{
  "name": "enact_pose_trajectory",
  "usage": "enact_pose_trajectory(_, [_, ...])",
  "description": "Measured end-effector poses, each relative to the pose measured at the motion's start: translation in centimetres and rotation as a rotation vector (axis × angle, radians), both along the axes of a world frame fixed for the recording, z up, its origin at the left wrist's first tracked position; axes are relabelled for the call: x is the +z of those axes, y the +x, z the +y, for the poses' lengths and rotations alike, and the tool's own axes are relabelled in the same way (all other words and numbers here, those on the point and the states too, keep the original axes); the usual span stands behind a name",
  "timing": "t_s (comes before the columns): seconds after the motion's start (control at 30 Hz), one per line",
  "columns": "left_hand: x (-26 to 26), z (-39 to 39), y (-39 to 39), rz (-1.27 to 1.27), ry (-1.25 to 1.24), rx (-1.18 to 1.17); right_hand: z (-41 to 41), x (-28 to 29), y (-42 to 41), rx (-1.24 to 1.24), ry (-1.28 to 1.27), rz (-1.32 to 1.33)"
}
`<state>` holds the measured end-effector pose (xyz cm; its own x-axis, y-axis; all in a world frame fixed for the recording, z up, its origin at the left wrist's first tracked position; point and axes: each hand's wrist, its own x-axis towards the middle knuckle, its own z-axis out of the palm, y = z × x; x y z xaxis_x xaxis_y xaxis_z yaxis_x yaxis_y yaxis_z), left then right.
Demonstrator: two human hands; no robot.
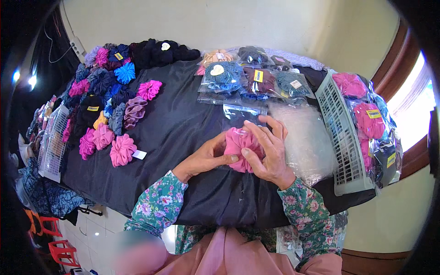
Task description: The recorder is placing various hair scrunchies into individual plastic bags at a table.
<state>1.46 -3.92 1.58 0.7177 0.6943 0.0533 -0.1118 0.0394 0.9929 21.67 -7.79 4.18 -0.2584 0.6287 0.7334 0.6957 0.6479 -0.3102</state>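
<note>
A pink fabric scrunchie is between my two hands above the black cloth. My left hand grips its left side, thumb on top. On its right side, the thumb of my right hand presses near the gathered centre, with the fingers curled over the far edge. A clear plastic bag lies just beyond the scrunchie and partly behind my right fingers. Whether the scrunchie sits inside that bag, I cannot tell. To the right of my right hand is a stack of clear plastic bags.
Loose scrunchies are heaped at left, one pink scrunchie with a white tag. Bagged scrunchies lie at the back. A white plastic basket holding bagged ones bounds the right side; another white basket stands far left.
</note>
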Motion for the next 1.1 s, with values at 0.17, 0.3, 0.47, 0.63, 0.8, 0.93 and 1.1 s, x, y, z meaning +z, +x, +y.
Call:
enact_pose_trajectory(0.17, [-0.6,0.2,0.0,0.002,-0.038,0.009,0.2,-0.1,0.3,-0.024,-0.002,-0.042])
enact_pose_trajectory(0.3, [-0.9,0.5,-0.1,-0.021,-0.045,0.027,0.4,-0.4,0.3,-0.004,0.015,-0.03])
enact_pose_trajectory(0.47, [-0.9,0.4,0.0,-0.042,-0.094,0.024,0.4,-0.9,-0.1,0.064,0.018,-0.013])
enact_pose_trajectory(0.63, [-1.7,0.6,0.0,-0.029,-0.123,0.084,0.5,-1.2,-0.4,0.084,-0.001,0.012])
enact_pose_trajectory(0.8, [-0.9,0.8,0.0,-0.109,-0.204,0.164,0.7,-0.8,0.1,-0.052,0.082,0.036])
enact_pose_trajectory(0.93, [-1.0,1.1,-0.2,-0.125,-0.219,0.193,0.7,-0.8,0.2,-0.191,0.113,0.098])
enact_pose_trajectory(1.1, [-1.3,1.3,-0.4,-0.135,-0.19,0.229,1.2,-1.6,0.1,-0.241,0.097,0.344])
